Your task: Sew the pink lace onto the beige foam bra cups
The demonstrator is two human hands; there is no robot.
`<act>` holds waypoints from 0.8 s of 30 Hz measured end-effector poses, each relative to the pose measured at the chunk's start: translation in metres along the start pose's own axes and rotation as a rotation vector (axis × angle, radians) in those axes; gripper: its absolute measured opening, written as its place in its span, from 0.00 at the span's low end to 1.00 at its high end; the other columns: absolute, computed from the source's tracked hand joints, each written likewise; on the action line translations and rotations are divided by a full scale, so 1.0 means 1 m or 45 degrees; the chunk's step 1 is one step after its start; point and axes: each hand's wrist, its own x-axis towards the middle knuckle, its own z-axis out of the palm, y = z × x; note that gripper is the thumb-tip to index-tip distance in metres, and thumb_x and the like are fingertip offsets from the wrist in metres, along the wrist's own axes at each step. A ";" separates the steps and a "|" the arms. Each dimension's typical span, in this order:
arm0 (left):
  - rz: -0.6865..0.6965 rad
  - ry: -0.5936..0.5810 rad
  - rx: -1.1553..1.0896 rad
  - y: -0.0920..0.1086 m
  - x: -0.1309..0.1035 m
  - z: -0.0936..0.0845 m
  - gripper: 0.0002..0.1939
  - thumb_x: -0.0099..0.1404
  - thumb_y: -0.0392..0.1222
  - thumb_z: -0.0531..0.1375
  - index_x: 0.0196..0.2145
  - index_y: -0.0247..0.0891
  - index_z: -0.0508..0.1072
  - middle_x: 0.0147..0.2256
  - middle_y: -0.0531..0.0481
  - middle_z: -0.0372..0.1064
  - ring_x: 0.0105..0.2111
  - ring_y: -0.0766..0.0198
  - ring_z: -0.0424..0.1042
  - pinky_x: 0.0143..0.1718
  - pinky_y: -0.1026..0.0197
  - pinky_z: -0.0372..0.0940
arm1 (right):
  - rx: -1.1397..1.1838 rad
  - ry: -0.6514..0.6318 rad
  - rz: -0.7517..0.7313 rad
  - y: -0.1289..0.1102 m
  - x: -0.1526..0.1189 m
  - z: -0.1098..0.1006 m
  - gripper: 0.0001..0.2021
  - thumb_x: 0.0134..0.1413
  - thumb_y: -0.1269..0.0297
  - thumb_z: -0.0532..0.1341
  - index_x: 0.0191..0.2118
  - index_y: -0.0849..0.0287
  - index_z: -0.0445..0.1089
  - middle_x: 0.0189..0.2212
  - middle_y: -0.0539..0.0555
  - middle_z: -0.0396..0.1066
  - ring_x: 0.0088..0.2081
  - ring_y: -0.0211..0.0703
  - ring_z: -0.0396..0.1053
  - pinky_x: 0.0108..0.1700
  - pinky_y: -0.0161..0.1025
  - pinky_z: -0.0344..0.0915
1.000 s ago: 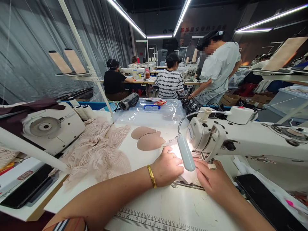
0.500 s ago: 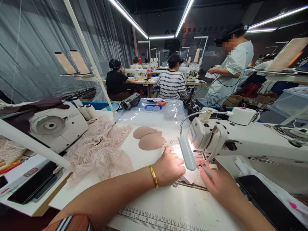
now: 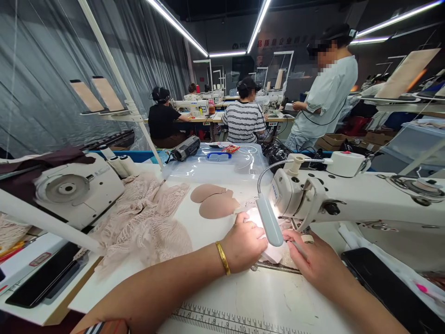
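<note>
My left hand [image 3: 243, 243], with a gold bangle at the wrist, has its fingers curled down on a pale pink piece of fabric [image 3: 273, 254] at the sewing machine [image 3: 351, 195]. My right hand [image 3: 318, 257] is closed around a slim grey tool [image 3: 299, 249] to the right of the needle area; its tip is hidden. A lit grey lamp [image 3: 270, 222] on a bendy neck hangs between my hands and covers part of the fabric. Two beige moulded cups [image 3: 219, 205] lie on the table beyond my left hand.
Beige lace [image 3: 149, 222] is heaped on the left. A clear plastic box [image 3: 239, 164] stands behind the cups. A black phone [image 3: 385, 287] lies right of my right forearm. A printed ruler [image 3: 222, 321] runs along the near edge. Several people sit or stand beyond.
My right fingertips have drawn together on the grey tool near the needle area. My left hand stays almost in place on the fabric. The camera view has shifted slightly.
</note>
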 end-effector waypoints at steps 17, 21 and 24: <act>0.000 -0.018 -0.197 0.005 -0.005 -0.005 0.10 0.69 0.38 0.58 0.28 0.38 0.70 0.30 0.53 0.68 0.31 0.63 0.64 0.50 0.45 0.53 | 0.153 -0.227 -0.134 -0.014 0.002 -0.005 0.12 0.67 0.71 0.52 0.39 0.50 0.71 0.33 0.52 0.70 0.34 0.47 0.67 0.34 0.40 0.63; 0.036 -0.077 -0.233 -0.007 0.000 -0.005 0.10 0.69 0.37 0.58 0.29 0.38 0.72 0.31 0.52 0.71 0.32 0.62 0.66 0.52 0.44 0.53 | 0.119 -0.219 -0.104 -0.014 0.003 0.002 0.12 0.68 0.71 0.50 0.37 0.51 0.68 0.33 0.52 0.69 0.34 0.47 0.68 0.34 0.41 0.63; 0.043 -0.141 -0.273 -0.017 0.003 -0.005 0.09 0.70 0.39 0.59 0.31 0.39 0.74 0.35 0.51 0.74 0.36 0.60 0.69 0.54 0.44 0.51 | 0.101 -0.237 -0.048 -0.011 0.003 0.009 0.12 0.69 0.70 0.49 0.37 0.51 0.66 0.33 0.52 0.68 0.36 0.48 0.69 0.35 0.43 0.64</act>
